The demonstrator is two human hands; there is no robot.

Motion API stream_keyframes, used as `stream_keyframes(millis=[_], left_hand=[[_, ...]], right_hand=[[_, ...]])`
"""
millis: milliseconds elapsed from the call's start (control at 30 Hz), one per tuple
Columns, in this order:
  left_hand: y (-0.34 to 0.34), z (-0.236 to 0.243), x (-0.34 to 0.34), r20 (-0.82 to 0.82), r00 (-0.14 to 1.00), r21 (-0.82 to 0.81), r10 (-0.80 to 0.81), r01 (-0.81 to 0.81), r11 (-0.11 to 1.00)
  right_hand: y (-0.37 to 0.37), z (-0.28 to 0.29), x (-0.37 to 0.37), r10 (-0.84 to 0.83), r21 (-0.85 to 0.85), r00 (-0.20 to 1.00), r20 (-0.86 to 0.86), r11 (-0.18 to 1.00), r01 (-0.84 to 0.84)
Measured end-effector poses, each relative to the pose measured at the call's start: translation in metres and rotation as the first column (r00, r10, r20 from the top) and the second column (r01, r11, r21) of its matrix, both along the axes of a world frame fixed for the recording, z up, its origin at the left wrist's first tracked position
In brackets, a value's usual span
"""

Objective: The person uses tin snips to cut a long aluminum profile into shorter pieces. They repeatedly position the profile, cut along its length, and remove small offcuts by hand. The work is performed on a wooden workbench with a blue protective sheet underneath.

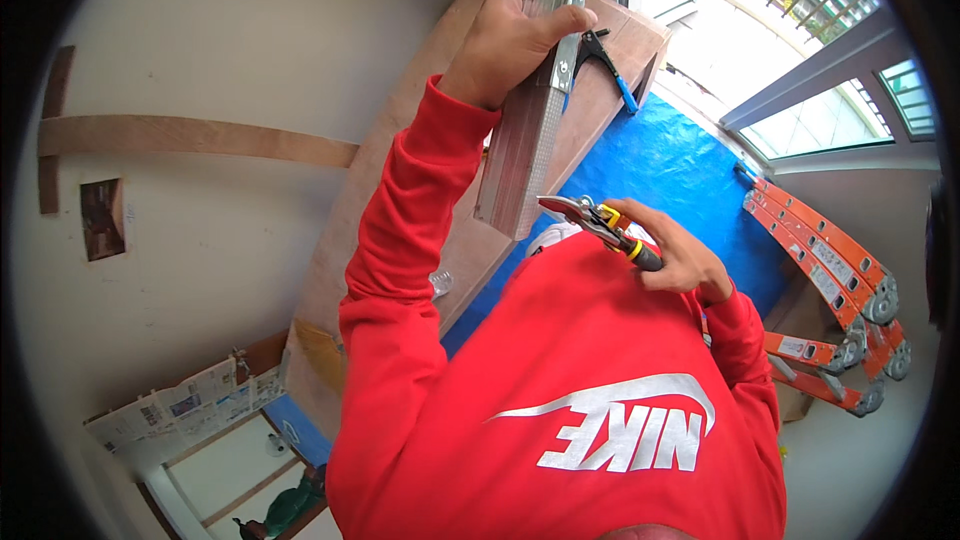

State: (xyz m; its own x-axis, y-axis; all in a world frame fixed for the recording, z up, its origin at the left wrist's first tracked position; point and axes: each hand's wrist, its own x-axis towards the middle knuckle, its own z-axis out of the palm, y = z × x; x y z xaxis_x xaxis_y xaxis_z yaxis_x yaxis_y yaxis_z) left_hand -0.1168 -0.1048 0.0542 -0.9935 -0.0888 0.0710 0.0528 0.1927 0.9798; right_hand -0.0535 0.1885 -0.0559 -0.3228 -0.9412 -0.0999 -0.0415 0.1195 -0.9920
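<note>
My left hand (pixel 503 45) is wrapped around a long galvanized metal channel (pixel 518 160), thumb along its side, and holds it up at a slant. A lapped, screwed or riveted joint shows partway along the channel. My right hand (pixel 680 255) grips tin snips (pixel 590 216) with black-and-yellow handles. Their reddish head lies close to the channel's lower end, apart from it. Whether the blades are parted is hard to make out. Behind the channel, a black hand tool with blue handles (pixel 612 70), shaped like a hand riveter, rests on a wooden surface (pixel 470 240).
Blue sheeting (pixel 660 165) covers the floor past the wooden surface. An orange folding ladder (pixel 825 255) leans at the right. Glazed doors (pixel 815 125) stand at upper right. A clear plastic item (pixel 441 283) lies on the wood near my left elbow. A wooden strip (pixel 200 136) crosses the left wall.
</note>
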Motion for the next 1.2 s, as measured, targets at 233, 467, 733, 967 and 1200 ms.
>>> stream_keyframes(millis=[233, 467, 733, 967, 1200], left_hand=[[-0.064, -0.029, 0.005, -0.072, 0.993, 0.153, -0.096, 0.106, 0.983], [-0.093, -0.038, 0.011, 0.001, 0.999, 0.226, -0.039, 0.038, 0.973], [-0.104, -0.066, 0.006, -0.040, 0.999, 0.188, 0.005, 0.002, 0.982], [-0.099, -0.073, 0.004, 0.047, 0.999, -0.041, -0.023, 0.025, 0.999], [-0.073, -0.067, -0.012, 0.007, 1.000, -0.086, 0.011, -0.011, 0.996]], right_hand=[[-0.058, 0.006, 0.014, 0.019, 0.098, 0.999, 0.036, 0.995, -0.022], [-0.097, 0.013, 0.006, 0.082, 0.118, 0.997, 0.009, 0.990, -0.083], [-0.113, 0.003, 0.008, 0.146, 0.186, 0.988, 0.052, 0.971, -0.154], [-0.108, -0.006, 0.004, 0.177, 0.212, 0.984, -0.002, 0.962, -0.173], [-0.090, -0.003, -0.007, 0.188, 0.223, 0.980, -0.058, 0.960, -0.171]])
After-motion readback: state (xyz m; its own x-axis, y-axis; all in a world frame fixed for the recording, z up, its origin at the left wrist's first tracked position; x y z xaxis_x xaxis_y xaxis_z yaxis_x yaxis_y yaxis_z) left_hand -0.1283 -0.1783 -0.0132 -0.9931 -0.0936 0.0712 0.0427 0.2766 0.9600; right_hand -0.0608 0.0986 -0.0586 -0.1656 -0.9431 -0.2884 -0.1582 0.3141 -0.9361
